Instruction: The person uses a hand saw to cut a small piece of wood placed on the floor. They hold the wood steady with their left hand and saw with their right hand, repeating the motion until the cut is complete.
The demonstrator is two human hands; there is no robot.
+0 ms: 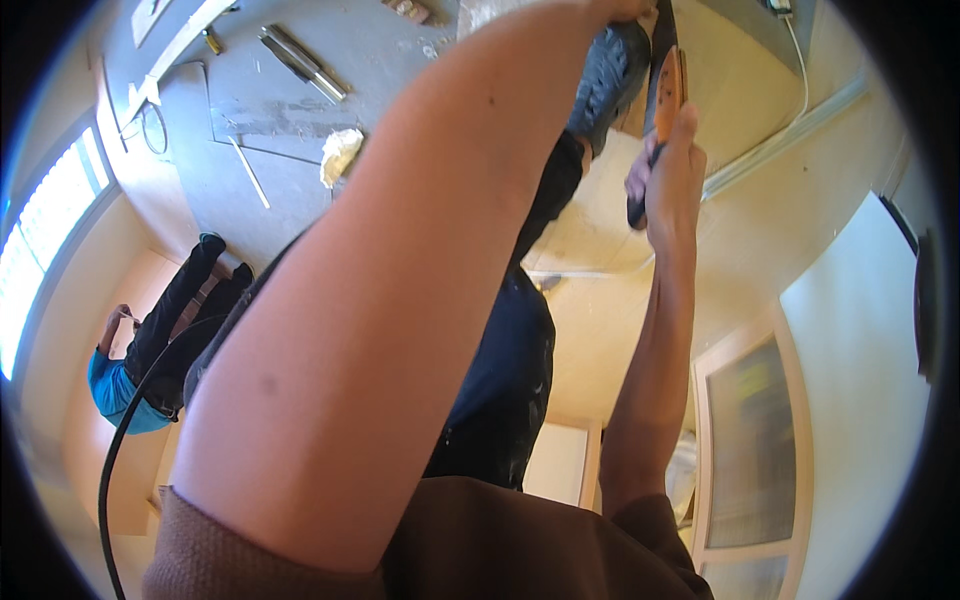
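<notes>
My right hand [672, 190] is closed round the grip of a handsaw [669, 95] with an orange and black handle. Its dark blade runs up past the top edge of the view. Across the middle stretches my left arm, ending in my left hand [628, 8] at the top edge, close to the blade. Most of that hand's fingers are cut off or hidden. My dark shoe [610, 75] rests just left of the saw, on or beside a yellowish board-like surface [725, 85]; the contact is hard to make out.
On the grey floor lie a silver metal piece [302, 62], a crumpled pale wad [341, 156] and a thin white strip [249, 172]. Another person [130, 390] in a blue top is at the left. A black cable [108, 470] curves nearby; a glazed wooden frame [750, 440] stands right.
</notes>
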